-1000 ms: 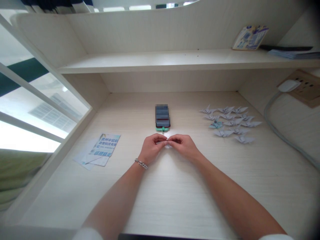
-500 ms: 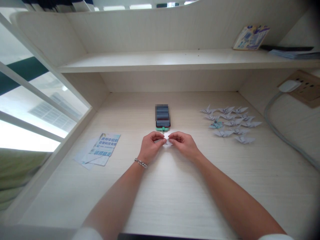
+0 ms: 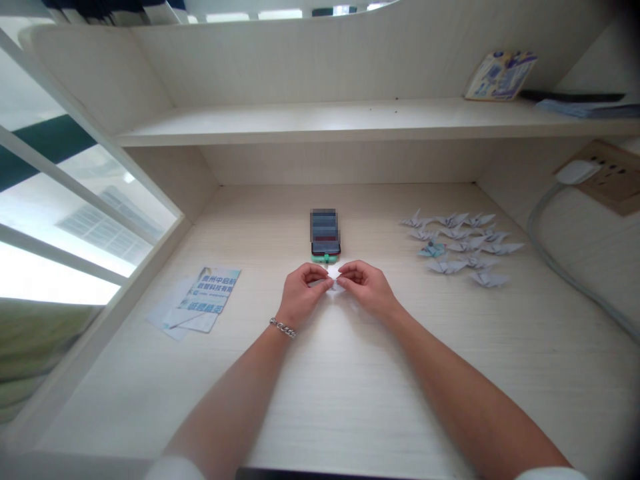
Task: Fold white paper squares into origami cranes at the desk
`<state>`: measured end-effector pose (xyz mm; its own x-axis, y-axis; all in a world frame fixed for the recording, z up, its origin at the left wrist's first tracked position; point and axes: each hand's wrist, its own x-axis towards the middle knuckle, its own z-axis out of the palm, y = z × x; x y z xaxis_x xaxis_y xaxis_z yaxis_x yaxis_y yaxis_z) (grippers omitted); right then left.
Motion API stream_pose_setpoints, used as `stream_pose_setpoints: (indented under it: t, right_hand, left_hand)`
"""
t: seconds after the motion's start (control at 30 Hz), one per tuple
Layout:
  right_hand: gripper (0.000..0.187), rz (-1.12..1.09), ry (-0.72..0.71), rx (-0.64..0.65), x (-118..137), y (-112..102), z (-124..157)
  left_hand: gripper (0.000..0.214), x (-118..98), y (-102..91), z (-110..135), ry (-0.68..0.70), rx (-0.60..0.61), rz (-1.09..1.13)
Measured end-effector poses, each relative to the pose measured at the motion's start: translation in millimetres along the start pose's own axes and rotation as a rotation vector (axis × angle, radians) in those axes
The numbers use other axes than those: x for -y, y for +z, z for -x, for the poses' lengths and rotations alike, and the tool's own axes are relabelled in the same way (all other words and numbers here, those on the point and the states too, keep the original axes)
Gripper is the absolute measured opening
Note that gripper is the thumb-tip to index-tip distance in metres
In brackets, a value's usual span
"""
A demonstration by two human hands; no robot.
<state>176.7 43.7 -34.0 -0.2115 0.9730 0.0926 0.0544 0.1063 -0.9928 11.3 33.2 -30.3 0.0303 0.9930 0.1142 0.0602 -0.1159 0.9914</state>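
Between my fingertips is a small piece of folded white paper (image 3: 335, 273), partly covered by the fingers. My left hand (image 3: 303, 291), with a chain bracelet at the wrist, pinches its left side. On its right side, my right hand (image 3: 369, 288) pinches with thumb and forefinger. A phone (image 3: 325, 232) with a green piece at its lower end lies flat just beyond my hands. Over to the right, several folded paper cranes (image 3: 467, 245) sit in rows on the desk; they are white apart from a light blue one (image 3: 433, 249).
Printed cards and paper sheets (image 3: 203, 300) lie on the desk at the left. A shelf (image 3: 300, 123) runs across the back, with a small colourful packet (image 3: 501, 75) at its right. A grey cable (image 3: 555, 260) hangs from a wall socket (image 3: 613, 175).
My right hand's fingers have lifted very slightly at the paper's edge. My left hand keeps its pinch, and everything else stays in place.
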Motion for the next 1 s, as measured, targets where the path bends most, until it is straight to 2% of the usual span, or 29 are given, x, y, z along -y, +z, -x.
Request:
stream_pose_setpoints:
  t: [0.13, 0.33, 0.53, 1.0]
  right_hand:
    - [0.022, 0.074, -0.011, -0.019, 0.2, 0.1, 0.0]
    - [0.014, 0.378, -0.055, 0.049, 8.2, -1.2, 2.1]
    - [0.014, 0.330, 0.009, 0.105, 5.1, -5.6, -1.5]
    - [0.017, 0.220, 0.114, 0.122, 1.1, -6.4, -3.7]
  left_hand:
    - [0.021, 2.8, 0.8, -0.1, -0.023, 0.005, 0.042]
    - [0.021, 2.3, -0.4, 0.4, -0.042, 0.061, 0.035]
    - [0.022, -1.5, -5.7, -1.4, -0.055, 0.183, 0.073]
    - [0.016, 1.1, -3.6, -1.3, 0.013, 0.132, -0.033]
